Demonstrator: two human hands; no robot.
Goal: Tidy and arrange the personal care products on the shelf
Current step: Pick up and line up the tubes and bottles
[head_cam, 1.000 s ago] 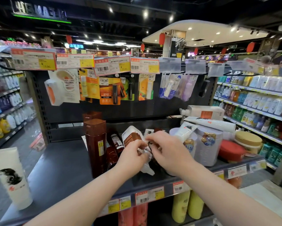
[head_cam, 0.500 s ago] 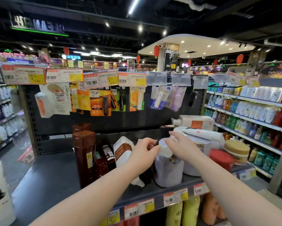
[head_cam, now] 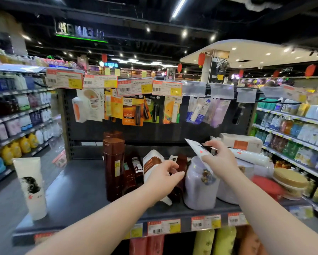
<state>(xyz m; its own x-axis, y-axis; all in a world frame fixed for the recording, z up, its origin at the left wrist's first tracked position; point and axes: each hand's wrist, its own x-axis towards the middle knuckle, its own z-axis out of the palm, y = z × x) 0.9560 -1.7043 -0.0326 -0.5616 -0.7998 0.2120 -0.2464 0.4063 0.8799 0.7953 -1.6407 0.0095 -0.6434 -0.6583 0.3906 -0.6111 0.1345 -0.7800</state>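
Note:
My right hand [head_cam: 219, 159] grips a white tube [head_cam: 196, 147] and holds it tilted above a pale lilac jar [head_cam: 198, 188] on the dark shelf [head_cam: 77, 192]. My left hand [head_cam: 163, 177] hovers with relaxed fingers and holds nothing, in front of a white and brown pouch [head_cam: 151, 162] and small dark brown bottles [head_cam: 136, 168]. Tall brown bottles [head_cam: 114, 166] stand left of them. A white tube with a black print [head_cam: 31, 186] stands alone at the shelf's left front.
Right of the jar lie a white boxed pump bottle [head_cam: 241, 142], a long white tube [head_cam: 252, 156], a red lid [head_cam: 266, 184] and a gold-lidded jar [head_cam: 290, 178]. Carded lip balms [head_cam: 132, 111] hang on hooks above. Stocked shelves line both sides.
My right hand has lifted the white tube off the lilac jar's top and raised it. My left hand has let go and dropped back lower. The view has shifted left.

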